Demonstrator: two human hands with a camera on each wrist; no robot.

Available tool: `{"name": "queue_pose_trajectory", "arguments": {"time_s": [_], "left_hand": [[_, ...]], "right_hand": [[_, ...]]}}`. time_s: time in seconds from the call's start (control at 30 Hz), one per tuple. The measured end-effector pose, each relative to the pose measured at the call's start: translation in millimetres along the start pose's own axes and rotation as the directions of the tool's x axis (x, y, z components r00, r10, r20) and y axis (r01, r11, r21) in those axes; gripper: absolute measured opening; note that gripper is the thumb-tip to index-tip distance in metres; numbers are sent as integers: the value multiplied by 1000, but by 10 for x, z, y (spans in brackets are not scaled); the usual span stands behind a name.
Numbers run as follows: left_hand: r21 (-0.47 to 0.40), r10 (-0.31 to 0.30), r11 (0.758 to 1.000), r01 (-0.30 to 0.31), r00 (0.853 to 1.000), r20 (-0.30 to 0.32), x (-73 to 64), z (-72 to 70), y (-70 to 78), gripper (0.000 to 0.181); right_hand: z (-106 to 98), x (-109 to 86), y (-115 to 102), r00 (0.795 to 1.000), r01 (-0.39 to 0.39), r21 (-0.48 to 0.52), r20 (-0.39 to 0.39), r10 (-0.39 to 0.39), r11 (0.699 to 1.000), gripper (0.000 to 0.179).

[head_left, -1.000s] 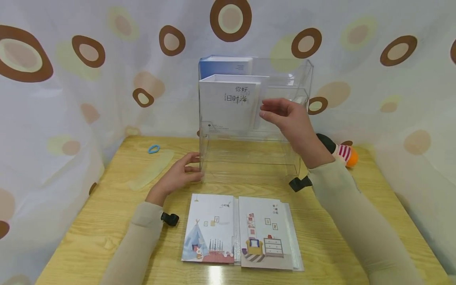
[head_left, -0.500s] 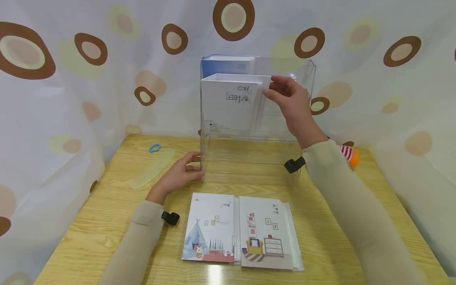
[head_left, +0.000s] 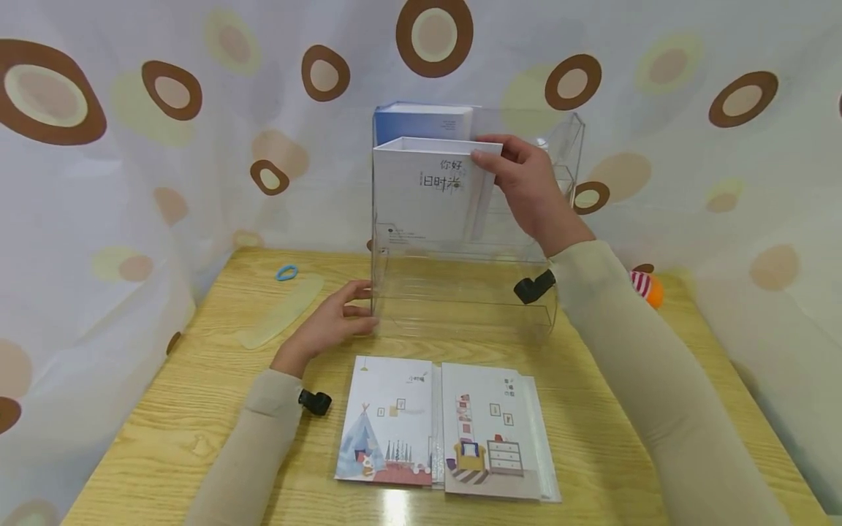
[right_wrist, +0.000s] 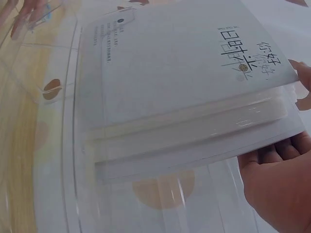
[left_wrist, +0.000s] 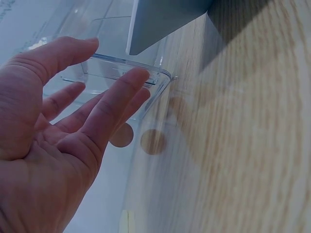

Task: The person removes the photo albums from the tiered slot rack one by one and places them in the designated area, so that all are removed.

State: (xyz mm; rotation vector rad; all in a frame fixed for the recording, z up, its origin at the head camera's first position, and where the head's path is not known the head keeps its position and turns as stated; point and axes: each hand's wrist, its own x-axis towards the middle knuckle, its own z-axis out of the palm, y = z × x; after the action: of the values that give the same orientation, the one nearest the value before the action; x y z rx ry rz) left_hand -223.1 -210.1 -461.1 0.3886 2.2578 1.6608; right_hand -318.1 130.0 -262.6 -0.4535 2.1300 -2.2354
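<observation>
A clear acrylic rack stands upright on the table. In its upper tier is a white album with dark characters on its cover; behind it is a blue-covered book. My right hand pinches the white album's upper right corner, thumb on the front cover and fingers behind. The right wrist view shows the album's cover and page edges, with the hand at its corner. Low on the rack's left side, my left hand rests with extended fingers near the clear edge.
Two illustrated booklets, one with a tent and one with a yellow armchair, lie in front of the rack. To the left are a blue ring and a pale yellow strip. A striped, orange-tipped toy sits at the right.
My right hand has moved left and up from beside the white album and now grips its top right corner. The left hand keeps its place by the rack.
</observation>
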Motion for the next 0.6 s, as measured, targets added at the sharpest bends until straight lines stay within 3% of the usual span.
{"name": "queue_pose_trajectory", "arguments": {"time_s": [0.23,0.6], "left_hand": [[-9,2,1000,-2,1000,-1,4,-7,-15,77],[-2,-1,1000,1,1000,-5,-6,5,-1,76]], "right_hand": [[60,60,-30,999,-29,46,44,27,999,27],[126,87,-13,997,-78,65,34,76,995,37]]}}
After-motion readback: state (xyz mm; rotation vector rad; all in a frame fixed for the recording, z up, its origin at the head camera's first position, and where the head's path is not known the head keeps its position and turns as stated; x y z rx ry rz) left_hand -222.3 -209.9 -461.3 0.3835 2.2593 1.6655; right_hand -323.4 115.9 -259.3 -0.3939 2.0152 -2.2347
